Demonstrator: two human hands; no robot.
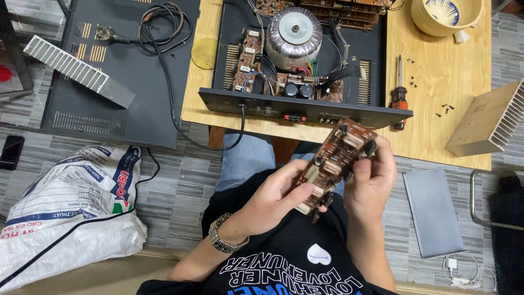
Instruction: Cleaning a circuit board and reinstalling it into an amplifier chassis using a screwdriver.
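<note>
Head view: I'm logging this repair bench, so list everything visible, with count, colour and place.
Circuit board: one, brown, held in both hands.
Opened amplifier chassis: one, black, on wooden table.
Toroidal transformer: one, silver, inside chassis.
Screwdriver: one, orange-black handle, table right of chassis.
Loose screws: several, dark, table.
Bowl: one, cream, table's far corner.
Heatsinks: two, silvery, far left and far right.
Cover panel: one, black, left.
Sack: one, white, floor.
Left hand: one, wristwatch.
Right hand: one.

Head camera looks steeply down, close.
</note>
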